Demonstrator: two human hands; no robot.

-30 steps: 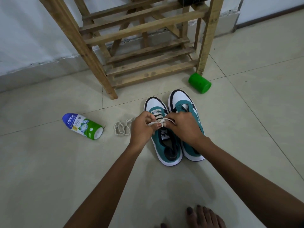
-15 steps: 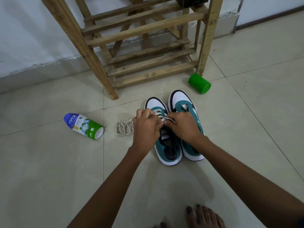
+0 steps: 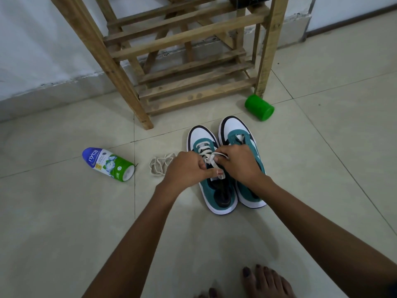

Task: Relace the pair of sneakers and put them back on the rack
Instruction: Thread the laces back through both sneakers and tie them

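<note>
Powder bottle (image 3: 108,164) lying on tile; green jar (image 3: 259,107), perhaps capped.

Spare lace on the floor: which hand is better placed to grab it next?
Left. The spare lace lies just beside the left hand; the right hand would have to cross over the left sneaker.

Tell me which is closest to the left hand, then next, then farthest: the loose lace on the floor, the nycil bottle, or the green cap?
Measured from the left hand:
1. Loose lace, on the floor just to its left.
2. Nycil bottle, lying farther left.
3. Green cap, up right by the rack leg.
</note>
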